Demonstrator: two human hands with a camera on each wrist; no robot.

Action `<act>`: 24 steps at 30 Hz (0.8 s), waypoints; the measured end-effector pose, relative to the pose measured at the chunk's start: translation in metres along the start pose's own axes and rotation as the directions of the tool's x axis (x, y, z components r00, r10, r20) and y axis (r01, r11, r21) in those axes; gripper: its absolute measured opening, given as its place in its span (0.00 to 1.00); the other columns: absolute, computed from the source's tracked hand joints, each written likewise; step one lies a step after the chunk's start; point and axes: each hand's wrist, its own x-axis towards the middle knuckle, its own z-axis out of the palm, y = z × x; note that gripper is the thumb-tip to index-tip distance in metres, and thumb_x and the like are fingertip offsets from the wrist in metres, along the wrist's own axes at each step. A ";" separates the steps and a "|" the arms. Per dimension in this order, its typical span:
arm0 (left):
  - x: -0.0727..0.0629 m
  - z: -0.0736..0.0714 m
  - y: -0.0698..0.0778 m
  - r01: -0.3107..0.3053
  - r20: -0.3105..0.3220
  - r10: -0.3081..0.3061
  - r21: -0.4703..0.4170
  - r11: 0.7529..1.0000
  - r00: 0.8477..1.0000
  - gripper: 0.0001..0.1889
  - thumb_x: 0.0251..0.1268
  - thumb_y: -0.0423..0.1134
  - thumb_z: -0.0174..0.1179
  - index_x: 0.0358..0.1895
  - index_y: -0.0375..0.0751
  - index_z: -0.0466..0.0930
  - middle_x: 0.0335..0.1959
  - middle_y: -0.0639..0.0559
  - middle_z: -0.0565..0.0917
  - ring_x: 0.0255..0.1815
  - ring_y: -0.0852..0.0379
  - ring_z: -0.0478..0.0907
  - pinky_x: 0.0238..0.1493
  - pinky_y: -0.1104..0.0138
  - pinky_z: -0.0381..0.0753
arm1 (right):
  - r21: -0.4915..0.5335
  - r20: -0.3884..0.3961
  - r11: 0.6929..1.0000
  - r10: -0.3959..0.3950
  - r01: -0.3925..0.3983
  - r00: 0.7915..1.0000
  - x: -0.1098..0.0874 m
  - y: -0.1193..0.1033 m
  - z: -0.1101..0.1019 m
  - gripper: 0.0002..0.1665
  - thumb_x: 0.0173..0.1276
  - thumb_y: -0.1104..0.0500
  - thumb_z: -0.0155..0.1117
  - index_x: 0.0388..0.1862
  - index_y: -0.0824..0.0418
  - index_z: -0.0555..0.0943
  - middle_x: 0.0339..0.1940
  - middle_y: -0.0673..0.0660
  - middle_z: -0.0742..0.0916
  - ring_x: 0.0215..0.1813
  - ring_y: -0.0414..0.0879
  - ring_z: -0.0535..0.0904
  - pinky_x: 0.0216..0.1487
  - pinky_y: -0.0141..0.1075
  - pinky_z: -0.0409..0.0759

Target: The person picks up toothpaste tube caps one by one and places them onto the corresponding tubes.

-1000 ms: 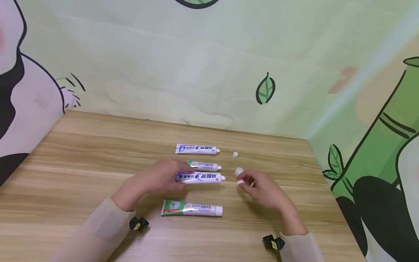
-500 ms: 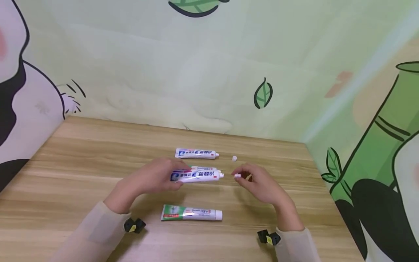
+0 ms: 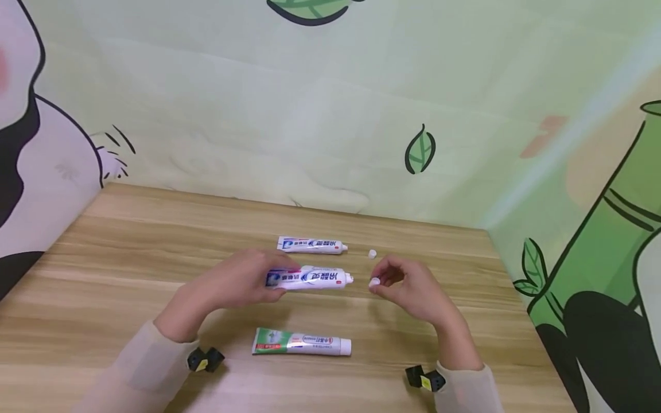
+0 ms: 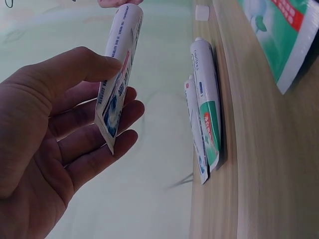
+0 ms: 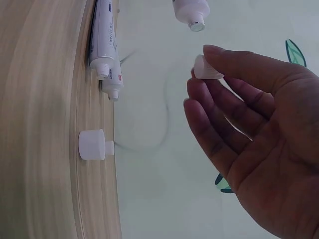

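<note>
You hold the tube [image 3: 315, 277] above the table [image 3: 155, 241] with your left hand [image 3: 238, 281], thumb against fingers, while your right hand [image 3: 415, 288] pinches a small cap [image 5: 208, 68] near the bare nozzle [image 3: 349, 279], without touching it. The step seems to be capping or uncapping; which one, I cannot tell. If the cap is to go on, the next move calls for lining it up with the nozzle. The tube points to your right, toward the cap, its long axis running sideways across the table.
</note>
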 end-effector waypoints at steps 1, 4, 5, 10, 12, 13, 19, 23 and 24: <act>0.000 0.000 0.000 -0.005 -0.001 0.005 0.002 1.000 1.000 0.21 0.61 0.39 0.72 0.59 0.47 0.86 0.49 0.56 0.87 0.35 0.66 0.78 0.39 0.71 0.79 | 0.005 -0.001 1.000 -0.005 0.005 1.000 0.000 0.000 0.000 0.10 0.66 0.61 0.76 0.43 0.56 0.85 0.38 0.51 0.88 0.41 0.45 0.83 0.46 0.38 0.84; 0.000 0.000 0.000 -0.015 -0.004 0.015 0.009 1.000 1.000 0.21 0.60 0.39 0.72 0.59 0.46 0.86 0.49 0.56 0.87 0.34 0.66 0.77 0.39 0.70 0.79 | 0.019 0.004 0.999 -0.035 0.035 0.999 0.000 0.000 0.001 0.12 0.66 0.62 0.76 0.47 0.57 0.86 0.41 0.52 0.89 0.43 0.45 0.84 0.48 0.37 0.85; 0.000 0.000 0.000 -0.016 -0.005 0.016 0.015 1.000 1.000 0.21 0.60 0.39 0.72 0.59 0.47 0.86 0.50 0.56 0.87 0.35 0.66 0.77 0.39 0.70 0.79 | 0.024 0.007 0.998 -0.050 0.050 0.999 0.000 0.000 0.002 0.12 0.66 0.63 0.75 0.47 0.57 0.86 0.42 0.53 0.89 0.44 0.45 0.84 0.48 0.37 0.85; 0.001 0.000 0.000 -0.028 -0.009 0.029 0.036 0.999 1.000 0.21 0.61 0.40 0.71 0.59 0.47 0.86 0.52 0.55 0.87 0.35 0.65 0.77 0.39 0.70 0.79 | 0.026 0.007 0.993 -0.112 0.112 0.994 0.000 -0.002 0.002 0.09 0.67 0.62 0.75 0.45 0.53 0.88 0.42 0.50 0.89 0.43 0.43 0.84 0.47 0.35 0.86; 0.000 -0.001 0.001 -0.036 -0.013 0.036 0.037 0.999 0.999 0.21 0.61 0.39 0.71 0.59 0.46 0.86 0.52 0.54 0.87 0.35 0.65 0.77 0.39 0.70 0.79 | 0.026 -0.003 0.991 -0.128 0.128 0.992 -0.001 -0.003 0.002 0.07 0.66 0.60 0.76 0.43 0.52 0.89 0.40 0.48 0.89 0.42 0.42 0.84 0.46 0.35 0.85; 0.000 -0.002 0.001 -0.039 -0.016 0.040 0.038 0.999 0.999 0.21 0.61 0.39 0.71 0.59 0.46 0.86 0.51 0.55 0.88 0.35 0.64 0.77 0.38 0.70 0.79 | 0.026 -0.009 0.990 -0.135 0.135 0.991 -0.001 -0.003 0.002 0.07 0.66 0.59 0.76 0.42 0.51 0.89 0.39 0.47 0.89 0.41 0.42 0.84 0.45 0.35 0.85; 0.001 -0.003 0.004 -0.058 -0.022 0.059 0.037 0.998 0.998 0.22 0.60 0.39 0.72 0.59 0.46 0.86 0.49 0.54 0.88 0.34 0.65 0.76 0.37 0.71 0.78 | 0.032 -0.039 0.992 -0.124 0.126 0.991 -0.003 -0.005 0.001 0.08 0.63 0.58 0.78 0.41 0.50 0.89 0.36 0.47 0.89 0.39 0.43 0.84 0.43 0.35 0.85; 0.001 -0.003 0.005 -0.061 -0.020 0.061 0.033 0.998 0.998 0.22 0.60 0.39 0.72 0.59 0.46 0.86 0.50 0.54 0.88 0.34 0.65 0.77 0.38 0.71 0.79 | 0.030 -0.035 0.996 -0.086 0.087 0.996 -0.003 -0.006 0.002 0.08 0.63 0.58 0.79 0.39 0.50 0.88 0.36 0.47 0.89 0.39 0.44 0.85 0.44 0.37 0.86; 0.000 -0.003 0.005 -0.055 -0.019 0.056 0.031 0.998 0.998 0.22 0.60 0.39 0.72 0.59 0.47 0.86 0.51 0.54 0.88 0.34 0.65 0.77 0.38 0.71 0.79 | 0.028 -0.030 0.996 -0.078 0.079 0.996 -0.002 -0.006 0.003 0.08 0.63 0.58 0.79 0.38 0.50 0.87 0.36 0.47 0.89 0.40 0.44 0.85 0.44 0.38 0.86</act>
